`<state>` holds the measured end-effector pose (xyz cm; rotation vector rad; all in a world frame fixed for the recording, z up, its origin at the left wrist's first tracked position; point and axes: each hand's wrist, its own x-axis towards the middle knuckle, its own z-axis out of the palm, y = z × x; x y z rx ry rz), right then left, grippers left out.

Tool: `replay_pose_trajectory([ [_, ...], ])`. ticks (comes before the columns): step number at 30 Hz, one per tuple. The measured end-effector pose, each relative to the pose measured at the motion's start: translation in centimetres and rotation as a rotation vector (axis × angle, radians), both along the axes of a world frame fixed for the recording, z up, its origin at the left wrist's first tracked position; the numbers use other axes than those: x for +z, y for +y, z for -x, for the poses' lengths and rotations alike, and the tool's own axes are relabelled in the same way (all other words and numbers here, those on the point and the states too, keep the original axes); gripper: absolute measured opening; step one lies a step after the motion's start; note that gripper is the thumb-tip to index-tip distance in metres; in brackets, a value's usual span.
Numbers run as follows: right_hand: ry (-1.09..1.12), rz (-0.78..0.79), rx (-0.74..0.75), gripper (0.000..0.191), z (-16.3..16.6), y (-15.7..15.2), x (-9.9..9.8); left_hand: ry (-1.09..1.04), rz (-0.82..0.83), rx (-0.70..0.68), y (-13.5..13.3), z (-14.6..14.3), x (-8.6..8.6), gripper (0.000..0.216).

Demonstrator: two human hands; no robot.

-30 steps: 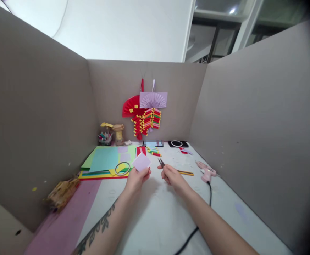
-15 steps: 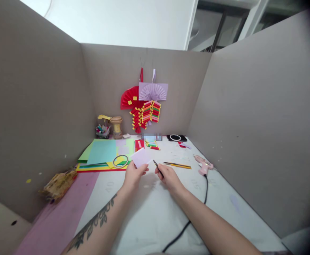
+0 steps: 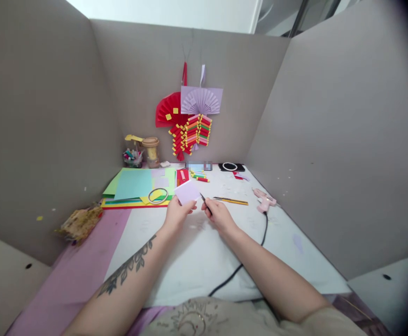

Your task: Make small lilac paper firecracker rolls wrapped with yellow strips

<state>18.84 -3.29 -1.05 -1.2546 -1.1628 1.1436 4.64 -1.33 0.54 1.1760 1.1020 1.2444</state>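
Note:
My left hand (image 3: pixel 176 214) pinches a small pale lilac paper square (image 3: pixel 187 192) and holds it just above the white table (image 3: pixel 204 261). My right hand (image 3: pixel 218 216) is closed round small dark scissors (image 3: pixel 204 202), whose tips point up and left and reach the paper's right edge. Both hands hover over the middle of the table, close together.
A stack of coloured paper sheets (image 3: pixel 134 186) with a tape ring (image 3: pixel 158 196) lies to the left. A pencil (image 3: pixel 230 201) and a pink glue gun (image 3: pixel 265 200) with black cord lie right. Paper fans and firecracker strings (image 3: pixel 190 121) hang on the back cardboard wall; jars (image 3: pixel 151 151) stand nearby.
The camera tilted down, so everything sits higher in view. My right hand brought the scissors left until their tips meet the lilac paper's edge; my left hand kept holding the paper.

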Motion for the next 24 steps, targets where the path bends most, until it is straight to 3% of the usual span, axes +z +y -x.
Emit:
replay_pose_trajectory([
  [17, -0.019, 0.003, -0.004, 0.039, 0.12, -0.24, 0.25, -0.024, 0.007, -0.005, 0.13, -0.12, -0.39, 0.034],
  [24, 0.019, -0.064, -0.042, 0.041, 0.02, 0.04, -0.25, -0.029, 0.005, -0.019, 0.16, -0.10, -0.52, 0.035],
])
